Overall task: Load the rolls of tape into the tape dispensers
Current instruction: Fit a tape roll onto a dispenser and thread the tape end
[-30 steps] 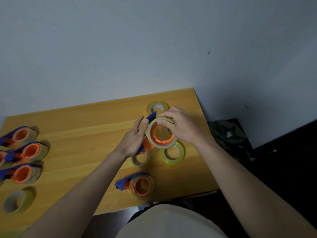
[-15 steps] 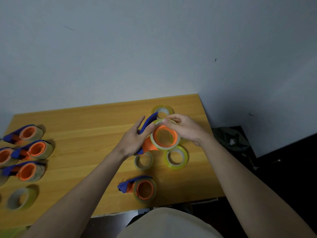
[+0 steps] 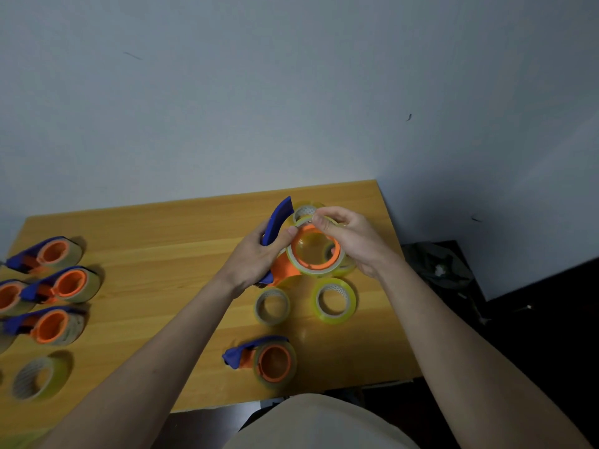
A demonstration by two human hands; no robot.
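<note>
Tape roll (image 3: 293, 254) and dispenser (image 3: 281, 268) are held together above the far right part of the worktop (image 3: 155, 241), clear of its surface. Left hand (image 3: 256, 259) is closed around the dispenser's blue handle (image 3: 277, 220), thumb lying against the near rim of the roll; the handle's long axis runs from the near left up toward the far edge. Right hand (image 3: 351, 241) pinches the far rim of the roll between thumb and forefinger, remaining fingers curled behind it. The roll appears seated around the orange hub (image 3: 316, 265), its open face turned toward the camera; whether it is pushed fully home cannot be told. The deciding relation: the roll lies to the right of the handle, directly under the right hand, so that hand is better placed to press or turn it while the left steadies the body. Two loose rolls (image 3: 334, 301) lie just nearer on the worktop, another (image 3: 304, 211) partly hidden behind the hands. One loaded dispenser (image 3: 267, 359) rests near the front edge, and several more (image 3: 61, 283) with a loose roll (image 3: 37, 377) lie along the left edge.
</note>
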